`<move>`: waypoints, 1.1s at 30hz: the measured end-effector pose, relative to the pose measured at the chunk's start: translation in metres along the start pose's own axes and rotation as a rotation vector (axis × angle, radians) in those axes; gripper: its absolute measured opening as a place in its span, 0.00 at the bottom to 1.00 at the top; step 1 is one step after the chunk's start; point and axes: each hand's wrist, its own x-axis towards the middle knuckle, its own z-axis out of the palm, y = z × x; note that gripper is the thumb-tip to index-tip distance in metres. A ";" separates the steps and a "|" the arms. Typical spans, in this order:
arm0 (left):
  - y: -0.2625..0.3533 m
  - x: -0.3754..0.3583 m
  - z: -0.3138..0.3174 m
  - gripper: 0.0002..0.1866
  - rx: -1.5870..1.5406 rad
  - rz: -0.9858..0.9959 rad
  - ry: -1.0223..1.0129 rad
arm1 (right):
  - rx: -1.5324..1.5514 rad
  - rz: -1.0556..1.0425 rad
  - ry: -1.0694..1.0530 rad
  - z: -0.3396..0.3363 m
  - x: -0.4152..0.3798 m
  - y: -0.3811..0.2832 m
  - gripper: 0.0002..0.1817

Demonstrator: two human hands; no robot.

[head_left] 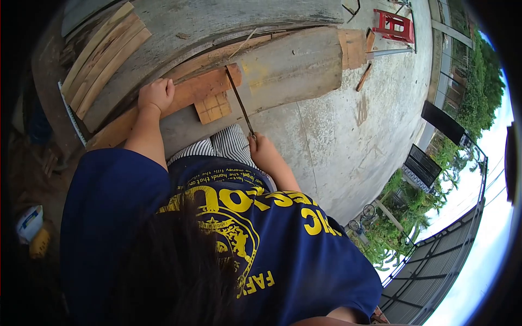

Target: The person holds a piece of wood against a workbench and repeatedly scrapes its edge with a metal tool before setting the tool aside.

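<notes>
Where one saw (240, 101) crossed one reddish plank (197, 88) near its end on the grey bench (296, 64), the right hand (262, 149) gripped it; the left hand (156, 94) bore on the plank, fingers curled. Three pale boards (106, 64) lay beside; one red stool (395, 26) was on the concrete floor (340, 130).

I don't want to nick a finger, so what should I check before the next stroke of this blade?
1. Left hand clear of the thin blade: ok, it is on the reddish plank, well to the left.
2. Right hand closed on the blade's near end: ok.
3. Blade across the plank near its right end: ok.
4. Plank held by more than a hand: cannot tell, no clamp shows.
5. Wood block firmly seated by the plank: cannot tell.
6. Cutting line marked: cannot tell, too small to see.
</notes>
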 end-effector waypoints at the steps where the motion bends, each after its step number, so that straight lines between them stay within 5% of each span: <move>1: 0.002 0.000 -0.003 0.16 0.002 -0.007 -0.019 | 0.002 0.005 -0.002 -0.001 -0.006 -0.001 0.15; 8: 0.002 0.002 -0.004 0.16 0.016 -0.006 -0.035 | -0.009 -0.084 0.048 0.012 0.072 -0.028 0.15; 14: 0.002 0.002 -0.002 0.16 0.019 -0.009 -0.043 | -0.063 0.001 -0.059 -0.024 0.005 -0.001 0.15; 21: 0.000 0.001 0.001 0.16 0.014 -0.005 -0.007 | 0.061 -0.084 0.075 0.015 0.074 -0.013 0.16; 28: 0.001 0.001 -0.002 0.16 0.012 -0.007 -0.044 | 0.018 0.038 0.035 -0.001 -0.001 0.001 0.15; 33: 0.002 0.003 -0.001 0.16 0.025 -0.002 -0.044 | 0.042 0.032 0.045 0.001 0.015 -0.008 0.16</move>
